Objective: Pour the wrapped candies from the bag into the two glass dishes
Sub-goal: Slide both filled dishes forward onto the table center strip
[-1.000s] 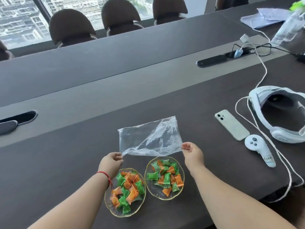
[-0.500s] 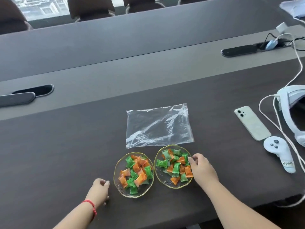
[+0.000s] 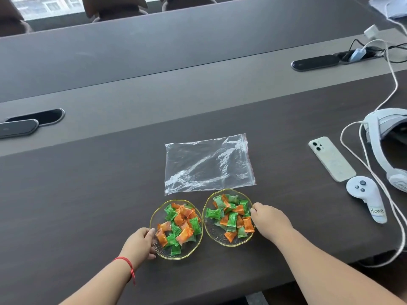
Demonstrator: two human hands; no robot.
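An empty clear zip bag (image 3: 208, 164) lies flat on the dark table, just beyond two gold-rimmed glass dishes. The left dish (image 3: 187, 254) and the right dish (image 3: 217, 235) each hold several green and orange wrapped candies (image 3: 229, 216). My left hand (image 3: 137, 244) grips the left rim of the left dish. My right hand (image 3: 269, 219) holds the right rim of the right dish with its fingertips. A red string circles my left wrist.
To the right lie a pale phone (image 3: 331, 158), a white controller (image 3: 365, 200), a white headset (image 3: 389, 137) and its looping cable (image 3: 352, 155). Cable hatches (image 3: 33, 122) sit in the grey centre strip. Chairs stand beyond the far side of the table.
Both hands let go of the bag, which now lies flat. The right hand settled on the right dish's rim, and the left hand moved in from the table to grip the left dish.
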